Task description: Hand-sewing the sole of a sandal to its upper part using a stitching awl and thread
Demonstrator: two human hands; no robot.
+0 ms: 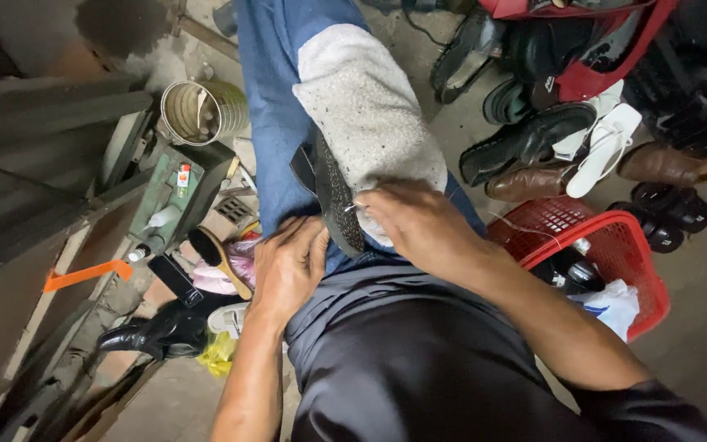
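Dark trousers fill the bottom of the view, and both forearms reach away from the camera to a black shoe sole (333,196) propped on the person's lap. That sole stands on its edge against a grey cloth pad (366,106) laid over the blue-clad knee, its long axis running from the near end, between the two hands, up and away toward the knee. The left hand (288,266) has its grip closed around the near end of the sole from the left, fingers curled and pressing it steady. The right hand (419,225) sits just right of the sole's edge, fingertips pinched tight on something small and pale; whether that is a needle or a thread cannot be told. Of the two, the right hand's fingertips meet the sole at mid-length, while the left grips lower down. Well to the right of both hands stands a red basket (640,254), with shoes (533,139) lying beyond it on the floor. Left of the grip lies a brush (214,258).
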